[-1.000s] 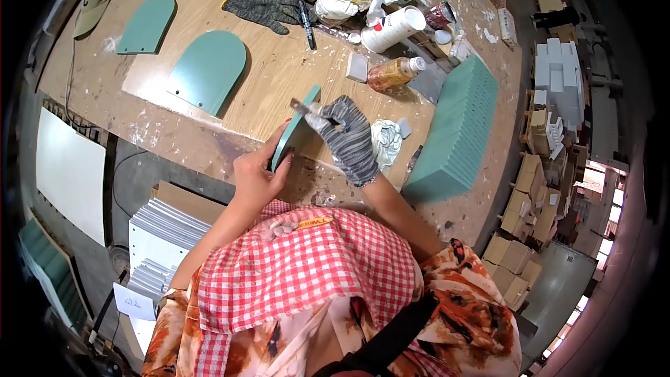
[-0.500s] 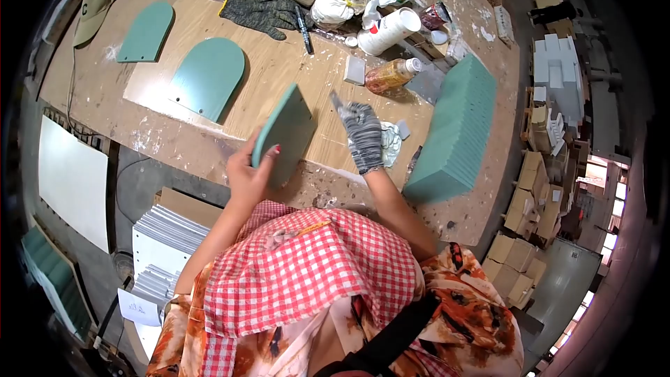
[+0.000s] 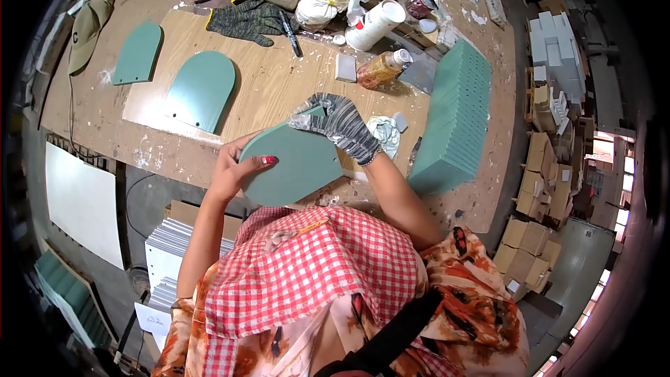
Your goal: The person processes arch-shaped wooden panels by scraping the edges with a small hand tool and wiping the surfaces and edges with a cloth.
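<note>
My left hand point(image 3: 230, 167), bare with red nails, grips a green arch-shaped panel point(image 3: 289, 167) by its left side, thumb on the face. The panel is tilted toward me above the table's front edge, and a small hole shows near its right end. My right hand point(image 3: 338, 126), in a grey striped knit glove, is closed over the panel's upper edge. Whether a thin grey piece lies under its fingers is hidden. Two like panels lie flat at the left, a nearer one point(image 3: 202, 91) and a farther one point(image 3: 137, 54). A stack of green panels point(image 3: 453, 119) stands at the right.
On the worktable point(image 3: 84, 108) are a dark knit glove point(image 3: 248, 23), a marker point(image 3: 289, 33), a white bottle point(image 3: 377, 24), an amber bottle point(image 3: 380, 70), a pale block point(image 3: 345, 68), a crumpled cloth point(image 3: 384, 136) and a cap point(image 3: 91, 33). White boards point(image 3: 164, 244) are stacked below left.
The panel has turned from nearly edge-on to show its broad face. My right hand has moved left onto its upper edge; a thin grey piece showed at its fingers before.
</note>
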### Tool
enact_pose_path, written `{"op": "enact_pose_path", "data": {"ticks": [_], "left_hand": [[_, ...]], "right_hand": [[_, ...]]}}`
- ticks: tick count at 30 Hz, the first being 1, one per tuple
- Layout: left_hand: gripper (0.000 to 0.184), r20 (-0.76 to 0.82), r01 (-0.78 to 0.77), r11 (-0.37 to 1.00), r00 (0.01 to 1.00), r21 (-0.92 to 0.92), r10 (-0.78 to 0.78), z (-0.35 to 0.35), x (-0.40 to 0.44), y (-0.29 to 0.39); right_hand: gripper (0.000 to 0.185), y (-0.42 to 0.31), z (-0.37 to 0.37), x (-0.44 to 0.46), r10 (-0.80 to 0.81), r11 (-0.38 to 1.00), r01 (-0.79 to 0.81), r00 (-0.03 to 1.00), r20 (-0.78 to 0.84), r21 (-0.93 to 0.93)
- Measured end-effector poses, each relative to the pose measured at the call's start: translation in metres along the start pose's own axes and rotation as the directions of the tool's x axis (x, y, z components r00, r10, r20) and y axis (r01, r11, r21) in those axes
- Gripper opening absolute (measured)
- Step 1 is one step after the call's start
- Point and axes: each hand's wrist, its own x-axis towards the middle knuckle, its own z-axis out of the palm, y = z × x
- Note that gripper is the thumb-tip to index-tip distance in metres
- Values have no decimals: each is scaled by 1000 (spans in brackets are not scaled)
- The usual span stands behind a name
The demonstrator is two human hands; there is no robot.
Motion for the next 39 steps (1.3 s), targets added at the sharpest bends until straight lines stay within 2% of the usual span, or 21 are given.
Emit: {"op": "enact_pose_path", "data": {"ticks": [5, 8, 9, 14, 15, 16, 17, 19, 22, 24, 25, 27, 28, 30, 31, 32, 35, 36, 37, 38, 39], "left_hand": [[52, 70, 26, 999, 997, 38, -28, -1, 4, 1], [52, 103, 39, 997, 994, 73, -46, 5, 7, 5], [52, 106, 37, 997, 993, 66, -44, 7, 8, 7], [51, 144, 57, 997, 988, 43, -63, 18, 15, 12], [51, 143, 57, 998, 988, 34, -62, 21, 17, 13], [51, 167, 59, 997, 984, 46, -66, 22, 19, 14], [52, 158, 64, 990, 984, 122, -83, 19, 26, 14], [56, 167, 53, 976, 982, 213, -90, 27, 31, 18], [55, 230, 69, 982, 967, 177, -109, 41, 37, 11], [54, 205, 89, 967, 969, 238, -139, 51, 40, 9], [54, 227, 80, 966, 964, 246, -138, 54, 43, 10], [53, 210, 81, 928, 963, 364, -166, 61, 50, 10], [53, 225, 74, 924, 960, 375, -168, 63, 52, 12], [51, 260, 52, 951, 956, 306, -136, 63, 53, 18], [50, 240, 48, 958, 963, 281, -119, 61, 54, 19], [50, 241, 49, 958, 963, 284, -121, 63, 55, 20], [49, 238, 46, 954, 964, 296, -120, 60, 56, 22], [49, 224, 48, 952, 967, 304, -120, 60, 57, 20], [48, 233, 52, 954, 964, 297, -125, 58, 57, 18], [47, 226, 54, 955, 966, 290, -123, 55, 54, 20], [44, 176, 82, 930, 972, 359, -154, 60, 53, 24]], "right_hand": [[25, 2, 14, -11, 40, 959, 28, 973, -229, 283], [33, 17, 9, -8, -54, 970, 120, 955, -290, 212], [41, 7, 3, -10, 221, 922, -134, 952, -211, 364], [37, -3, -18, -30, 338, 774, -249, 940, -47, 582], [29, 17, -18, -26, -147, 987, 131, 974, -175, -98], [24, 35, -18, -23, -556, 556, 411, 830, 44, -722], [22, 50, -18, -19, -452, 585, 311, 892, 16, -749], [25, 65, -13, -23, -652, 558, 402, 754, -85, -726], [29, 76, -16, -39, -637, 704, 364, 703, -316, -610], [32, 63, -27, -49, -145, 981, 182, 919, -367, 67], [32, 76, -29, -47, -149, 981, 186, 909, -388, 59], [32, 113, -37, -45, -383, 909, 211, 763, -521, -359], [30, 94, -48, -61, -388, 918, 247, 719, -577, -309], [31, 50, -65, -109, -38, 881, 387, 630, -776, 271], [32, 62, -86, -120, -371, 901, 349, 315, -873, -257], [34, 50, -119, -148, -503, 843, 332, 209, -838, -423], [38, 124, -231, -198, -116, 836, 543, 39, -993, -76], [47, 131, -253, -206, 25, 889, 458, -12, -1000, 17], [41, 199, -298, -223, -382, 883, -290, 18, -924, -370], [51, 269, -333, -226, -399, 285, -832, 350, -848, -477], [60, 292, -342, -226, -180, 584, -719, 338, -924, -376]]}}
